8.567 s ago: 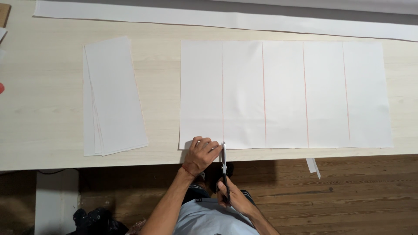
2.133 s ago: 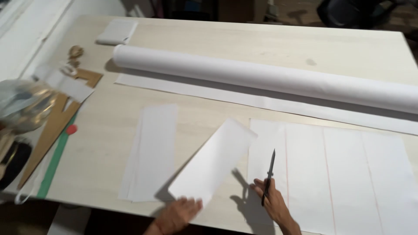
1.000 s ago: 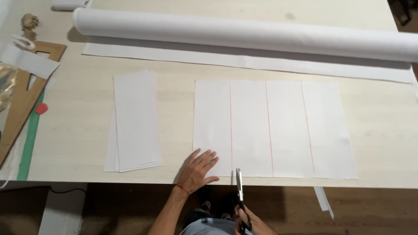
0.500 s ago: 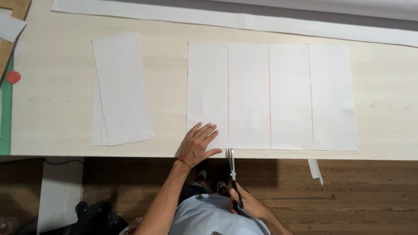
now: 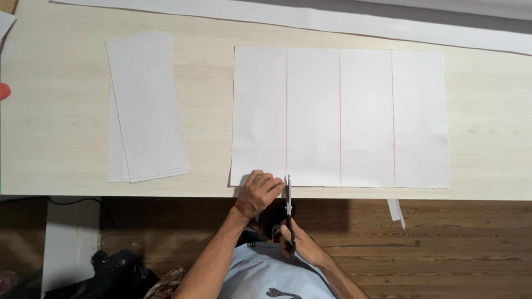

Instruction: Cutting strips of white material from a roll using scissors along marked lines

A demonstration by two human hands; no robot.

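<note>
At the near edge of the worktop [image 5: 66, 127], the left hand [image 5: 259, 191] has its fingers curled down, pinching the bottom edge of the big white sheet [image 5: 366, 116]. Right beside it, the right hand [image 5: 299, 246] grips the scissors [image 5: 288, 207], blades meeting the sheet's edge at the leftmost red line [image 5: 286, 111]. A stack of cut strips [image 5: 145, 105] lies well apart to the left, bare wood between them.
</note>
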